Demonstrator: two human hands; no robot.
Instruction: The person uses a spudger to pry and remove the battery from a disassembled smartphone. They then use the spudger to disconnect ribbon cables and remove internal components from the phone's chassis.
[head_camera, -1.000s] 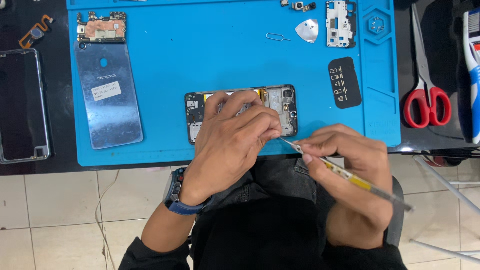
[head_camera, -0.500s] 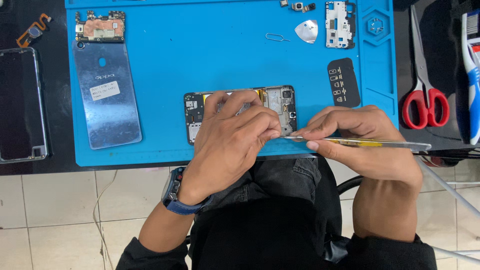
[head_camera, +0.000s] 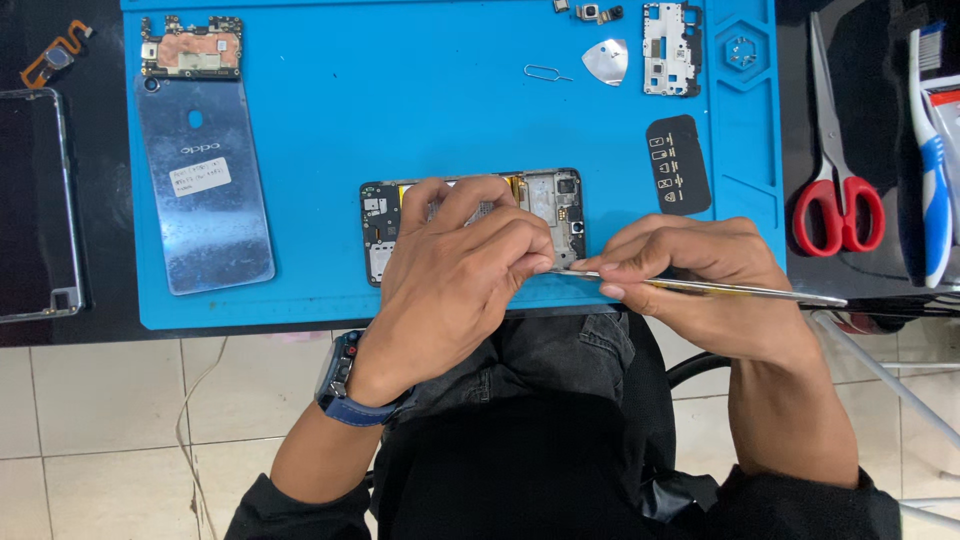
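Left hand (head_camera: 455, 275) lies pressed flat over the opened phone (head_camera: 470, 225) at the near edge of the blue mat (head_camera: 400, 110), fingers closed down on its frame. Right hand (head_camera: 700, 275) pinches a thin metal pry tool (head_camera: 720, 290), its tip meeting the phone's right end just beside the left fingertips. Step in hand appears to be prying; the next move likely calls for steady, shallow leverage.

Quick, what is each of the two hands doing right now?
Left hand: pressed on the opened phone, fingers curled, holding it down.
Right hand: closed on a thin metal tool, tip at the phone's edge.
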